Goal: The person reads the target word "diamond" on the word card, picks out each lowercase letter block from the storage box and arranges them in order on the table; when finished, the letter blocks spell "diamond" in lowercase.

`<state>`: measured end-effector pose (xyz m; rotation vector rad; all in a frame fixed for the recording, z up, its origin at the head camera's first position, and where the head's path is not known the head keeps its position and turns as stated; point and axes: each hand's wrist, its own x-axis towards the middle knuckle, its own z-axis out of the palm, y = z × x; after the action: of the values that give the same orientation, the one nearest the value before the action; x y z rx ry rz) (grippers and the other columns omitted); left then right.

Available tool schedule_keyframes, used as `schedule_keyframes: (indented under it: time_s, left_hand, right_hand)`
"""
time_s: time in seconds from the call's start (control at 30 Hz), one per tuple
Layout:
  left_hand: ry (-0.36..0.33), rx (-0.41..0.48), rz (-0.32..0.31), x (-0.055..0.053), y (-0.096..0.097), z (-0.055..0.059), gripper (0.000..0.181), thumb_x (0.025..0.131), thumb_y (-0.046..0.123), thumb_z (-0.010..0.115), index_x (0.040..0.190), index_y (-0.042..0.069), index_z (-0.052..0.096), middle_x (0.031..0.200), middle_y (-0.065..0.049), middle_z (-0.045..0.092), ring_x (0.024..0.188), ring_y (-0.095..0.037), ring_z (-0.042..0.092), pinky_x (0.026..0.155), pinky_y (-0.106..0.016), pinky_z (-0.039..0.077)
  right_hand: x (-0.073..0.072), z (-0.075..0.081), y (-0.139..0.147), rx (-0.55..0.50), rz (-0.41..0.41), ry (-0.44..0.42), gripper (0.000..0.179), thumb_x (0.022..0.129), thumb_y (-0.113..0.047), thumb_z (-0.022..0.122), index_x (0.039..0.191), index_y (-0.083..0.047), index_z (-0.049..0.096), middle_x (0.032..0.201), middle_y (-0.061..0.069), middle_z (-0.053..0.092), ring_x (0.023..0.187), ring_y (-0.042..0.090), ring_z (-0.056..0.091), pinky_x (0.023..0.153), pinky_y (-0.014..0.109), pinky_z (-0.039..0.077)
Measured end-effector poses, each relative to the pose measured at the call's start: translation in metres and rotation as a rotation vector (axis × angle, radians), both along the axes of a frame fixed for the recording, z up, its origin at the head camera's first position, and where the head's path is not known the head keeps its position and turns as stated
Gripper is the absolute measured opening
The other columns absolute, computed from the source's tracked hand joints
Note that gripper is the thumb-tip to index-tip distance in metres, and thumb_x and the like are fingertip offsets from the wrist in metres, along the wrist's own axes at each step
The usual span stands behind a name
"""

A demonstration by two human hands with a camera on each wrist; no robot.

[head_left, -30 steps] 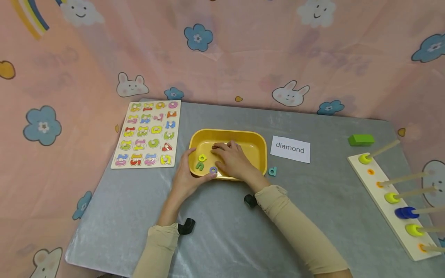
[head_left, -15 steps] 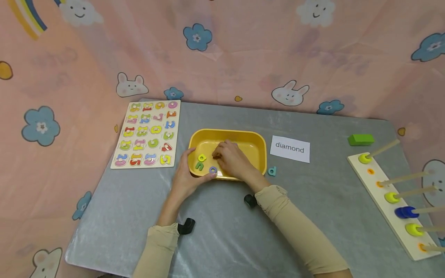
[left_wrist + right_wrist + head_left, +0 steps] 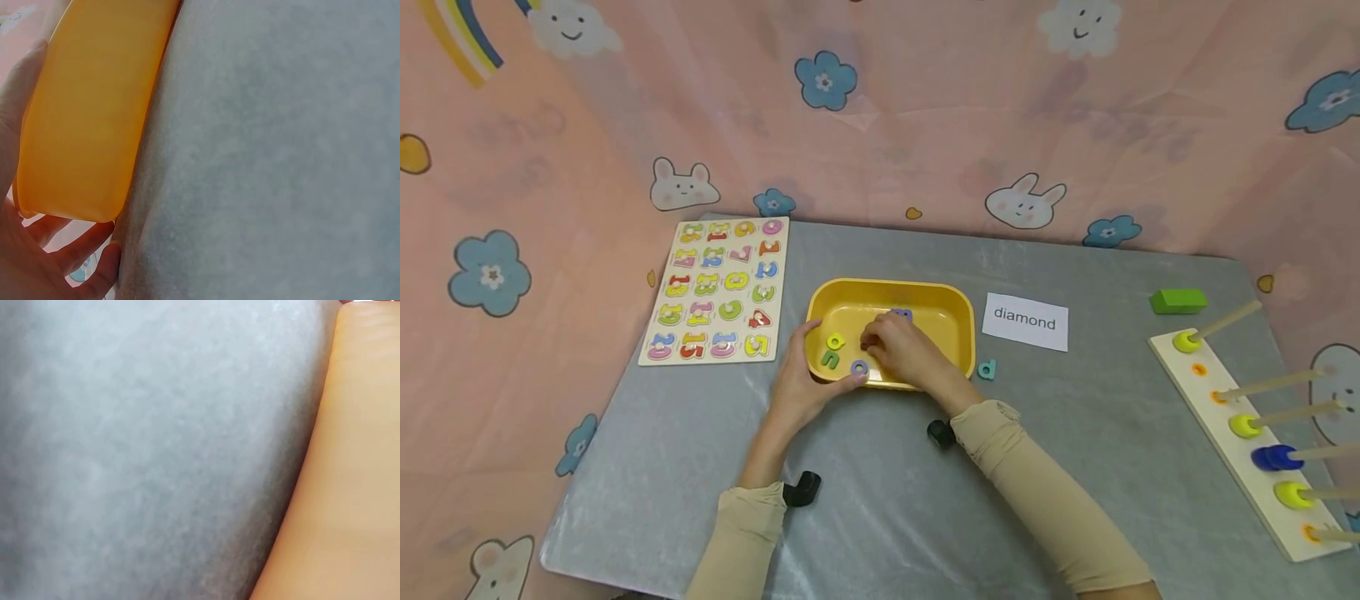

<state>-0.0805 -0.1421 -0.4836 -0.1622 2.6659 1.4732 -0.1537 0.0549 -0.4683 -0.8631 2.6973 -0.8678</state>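
In the head view, my left hand (image 3: 797, 390) grips the near left corner of a yellow plastic tray (image 3: 946, 323), thumb along the front rim. My right hand (image 3: 902, 348) reaches inside, its fingertips pinching a small dark red piece (image 3: 864, 345), mostly covered, probably a letter. Loose in the tray are a yellow letter (image 3: 835, 341), a green n (image 3: 830, 359), a purple o (image 3: 859, 367) and a purple letter (image 3: 902, 314) partly behind the right hand. The right wrist view has only the tray's side (image 3: 356, 462) and tabletop.
A teal letter d (image 3: 987, 370) lies right of the tray, below a white card (image 3: 1025, 322) reading "diamond". A number puzzle board (image 3: 715, 292) lies at left. Toward the right are a green block (image 3: 1178, 302) and a pegboard with rings (image 3: 1225, 417).
My right hand's fingers have drawn together from a spread pose onto the dark red piece and shifted slightly nearer, uncovering the purple letter behind. The left hand has stayed on the tray.
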Motion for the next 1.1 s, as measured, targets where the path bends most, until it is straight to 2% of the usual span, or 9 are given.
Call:
schedule_keyframes:
  time_s: [0.17, 0.4, 0.5, 0.63, 0.77, 0.9, 1.0, 1.1]
  left_hand:
    - [-0.015, -0.007, 0.002, 0.000, 0.001, 0.000, 0.113, 0.076, 0.047, 0.096, 0.163, 0.022, 0.028, 0.164, -0.012, 0.040, 0.141, -0.036, 0.048, 0.120, -0.057, 0.037]
    - [-0.018, -0.009, 0.002, 0.000, 0.001, 0.001, 0.114, 0.075, 0.046, 0.096, 0.163, 0.022, 0.028, 0.161, -0.012, 0.042, 0.138, -0.036, 0.048, 0.119, -0.057, 0.037]
    - [-0.022, -0.008, 0.000, 0.000, 0.001, 0.001, 0.114, 0.075, 0.046, 0.096, 0.163, 0.023, 0.027, 0.161, -0.012, 0.043, 0.138, -0.035, 0.048, 0.120, -0.057, 0.037]
    - [-0.032, -0.002, 0.002, 0.000, 0.001, 0.002, 0.115, 0.075, 0.046, 0.096, 0.163, 0.023, 0.026, 0.158, -0.012, 0.044, 0.136, -0.034, 0.048, 0.120, -0.057, 0.036]
    - [-0.038, 0.003, 0.003, 0.001, 0.001, 0.002, 0.115, 0.076, 0.045, 0.096, 0.164, 0.024, 0.026, 0.158, -0.012, 0.044, 0.135, -0.034, 0.048, 0.120, -0.057, 0.036]
    - [-0.038, 0.003, 0.000, 0.001, 0.001, 0.002, 0.115, 0.076, 0.045, 0.096, 0.164, 0.024, 0.026, 0.160, -0.012, 0.042, 0.136, -0.034, 0.047, 0.120, -0.057, 0.036]
    - [-0.033, 0.005, -0.001, 0.000, 0.001, 0.002, 0.114, 0.076, 0.044, 0.096, 0.164, 0.023, 0.026, 0.161, -0.011, 0.041, 0.136, -0.035, 0.047, 0.120, -0.057, 0.036]
    - [-0.023, 0.015, -0.004, 0.000, 0.000, 0.001, 0.114, 0.076, 0.044, 0.096, 0.164, 0.023, 0.026, 0.161, -0.012, 0.041, 0.136, -0.034, 0.047, 0.120, -0.057, 0.035]
  right_hand:
    - [0.006, 0.001, 0.007, -0.025, 0.000, 0.033, 0.020, 0.103, -0.008, 0.069, 0.121, -0.005, 0.077, 0.109, 0.010, 0.070, 0.101, 0.024, 0.062, 0.094, 0.040, 0.055]
    - [0.021, 0.017, 0.035, -0.170, -0.070, 0.073, 0.013, 0.100, -0.004, 0.071, 0.113, -0.005, 0.074, 0.106, 0.008, 0.071, 0.102, 0.026, 0.063, 0.094, 0.043, 0.056]
    - [0.027, 0.025, 0.053, -0.258, -0.116, 0.112, 0.016, 0.096, -0.001, 0.075, 0.112, -0.001, 0.073, 0.104, 0.011, 0.073, 0.099, 0.028, 0.064, 0.087, 0.042, 0.055]
    - [0.034, 0.033, 0.082, -0.319, -0.177, 0.203, 0.021, 0.089, 0.003, 0.082, 0.108, 0.000, 0.072, 0.101, 0.013, 0.074, 0.091, 0.027, 0.064, 0.077, 0.039, 0.051]
    - [0.039, 0.037, 0.112, -0.323, -0.241, 0.292, 0.025, 0.083, 0.004, 0.087, 0.101, -0.001, 0.071, 0.095, 0.011, 0.073, 0.084, 0.023, 0.061, 0.074, 0.033, 0.049]
    - [0.043, 0.038, 0.138, -0.339, -0.291, 0.342, 0.024, 0.079, 0.005, 0.089, 0.097, -0.001, 0.073, 0.090, 0.011, 0.074, 0.079, 0.023, 0.060, 0.073, 0.025, 0.045]
    - [0.047, 0.037, 0.153, -0.342, -0.318, 0.338, 0.022, 0.080, 0.006, 0.088, 0.096, -0.002, 0.075, 0.089, 0.010, 0.076, 0.079, 0.022, 0.060, 0.073, 0.022, 0.043]
    - [0.052, 0.035, 0.164, -0.308, -0.340, 0.303, 0.020, 0.081, 0.005, 0.087, 0.096, -0.003, 0.077, 0.088, 0.009, 0.076, 0.081, 0.020, 0.058, 0.074, 0.024, 0.042]
